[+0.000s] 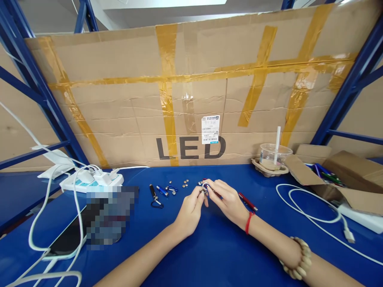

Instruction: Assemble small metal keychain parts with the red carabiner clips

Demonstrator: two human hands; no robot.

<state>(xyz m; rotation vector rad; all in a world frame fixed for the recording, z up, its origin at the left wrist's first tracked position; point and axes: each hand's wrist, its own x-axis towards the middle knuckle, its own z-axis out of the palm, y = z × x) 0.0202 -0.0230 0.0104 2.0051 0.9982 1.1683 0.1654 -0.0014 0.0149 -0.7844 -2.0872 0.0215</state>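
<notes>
Both my hands meet at the middle of the blue table (209, 255). My left hand (191, 209) and my right hand (226, 199) pinch a small metal keychain light (204, 187) between their fingertips. To the left lie a black keychain light with a carabiner (154, 196), a blue keychain light (163, 190) and several button cells (185, 183). A red pen-like light (247, 201) lies just right of my right hand. My right forearm carries a red string and a wooden bead bracelet.
A white power strip (91, 181) with chargers and cables sits at the left, beside a phone (72, 235). A plastic cup with a straw (273, 156) stands at the back right. An open cardboard box (338, 175) and a white cable (314, 215) lie at the right. A taped cardboard wall (191, 91) closes the back.
</notes>
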